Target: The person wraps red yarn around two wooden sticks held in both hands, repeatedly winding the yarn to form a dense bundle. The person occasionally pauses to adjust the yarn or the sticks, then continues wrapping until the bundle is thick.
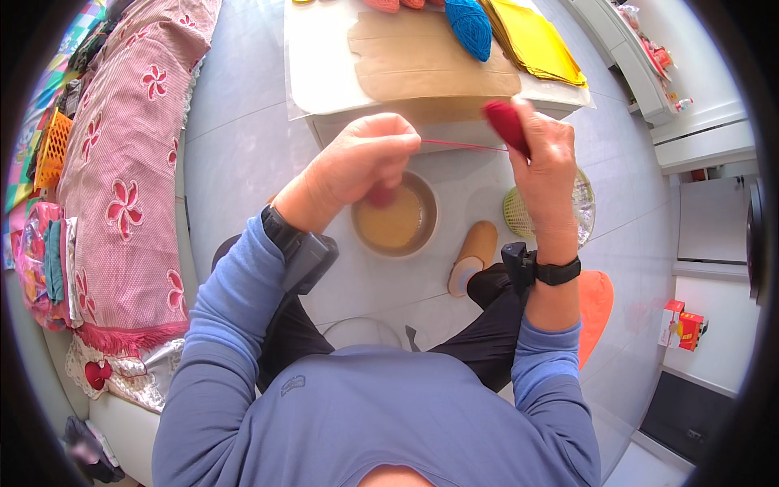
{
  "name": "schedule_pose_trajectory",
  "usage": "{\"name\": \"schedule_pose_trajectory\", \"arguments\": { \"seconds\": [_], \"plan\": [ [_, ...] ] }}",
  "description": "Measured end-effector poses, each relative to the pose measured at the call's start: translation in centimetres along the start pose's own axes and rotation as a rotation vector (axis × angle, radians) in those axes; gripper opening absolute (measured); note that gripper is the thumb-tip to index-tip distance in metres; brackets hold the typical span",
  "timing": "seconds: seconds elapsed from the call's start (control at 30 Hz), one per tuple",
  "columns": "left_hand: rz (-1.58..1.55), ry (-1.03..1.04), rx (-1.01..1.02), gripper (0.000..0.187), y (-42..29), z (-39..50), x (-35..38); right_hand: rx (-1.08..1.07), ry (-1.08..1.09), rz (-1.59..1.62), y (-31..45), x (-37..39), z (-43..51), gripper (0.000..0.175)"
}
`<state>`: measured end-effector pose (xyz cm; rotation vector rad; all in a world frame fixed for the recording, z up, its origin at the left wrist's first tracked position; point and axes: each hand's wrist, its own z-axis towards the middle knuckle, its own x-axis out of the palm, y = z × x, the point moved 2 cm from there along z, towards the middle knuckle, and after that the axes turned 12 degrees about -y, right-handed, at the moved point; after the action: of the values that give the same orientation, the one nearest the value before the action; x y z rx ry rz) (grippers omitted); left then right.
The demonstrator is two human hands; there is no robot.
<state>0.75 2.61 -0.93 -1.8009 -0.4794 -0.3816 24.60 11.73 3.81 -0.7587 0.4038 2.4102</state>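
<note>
My right hand point(541, 152) grips a dark red yarn ball point(508, 125), wound long and narrow. A red strand point(462, 145) runs taut from it to my left hand point(371, 152), where the fingertips pinch it. Below my left fingers hangs a blurred red thing point(381, 195), perhaps more yarn; whether the hand holds it I cannot tell. Both hands are raised just in front of the table's near edge. On the table lie a blue yarn ball point(470, 30) and several coral ones point(389, 5) at the far edge.
The white table point(316, 67) bears brown paper point(426, 61) and a stack of yellow sheets point(538, 45). Beneath my hands, a round basin point(429, 213) and a green mesh basket point(517, 213) stand on the floor. A sofa with a pink patterned cover point(122, 164) is at the left.
</note>
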Motion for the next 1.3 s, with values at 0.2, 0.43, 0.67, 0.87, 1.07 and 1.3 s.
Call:
{"name": "schedule_pose_trajectory", "arguments": {
  "seconds": [0.2, 0.43, 0.67, 0.87, 1.07, 1.3],
  "plan": [
    [0.001, 0.023, 0.027, 0.013, -0.2, 0.0, -0.1, 0.090, -0.005, 0.163, -0.6, 0.7, -0.4, 0.035],
    [-0.005, 0.028, 0.012, 0.013, -0.2, 0.0, -0.1, 1.108, -0.268, 1.633, -2.0, 0.6, -0.4, 0.032],
    [0.057, -0.010, 0.058, 0.013, -0.5, -0.2, 0.1, 1.069, -0.261, 1.411, -2.1, 1.1, 0.0, 0.025],
    [0.028, -0.012, 0.078, 0.013, -0.8, -0.3, 0.3, -0.039, -0.143, 0.019, -0.3, 0.9, 0.2, 0.059],
    [0.007, 0.010, 0.100, 0.014, -0.9, 0.0, -0.1, 0.063, -0.076, 0.163, -1.0, 2.3, -0.6, 0.030],
    [0.053, -0.002, 0.019, 0.012, -0.1, 0.0, 0.1, 1.130, -0.252, 1.546, -1.9, 2.2, -0.9, 0.042]
  ]
}}
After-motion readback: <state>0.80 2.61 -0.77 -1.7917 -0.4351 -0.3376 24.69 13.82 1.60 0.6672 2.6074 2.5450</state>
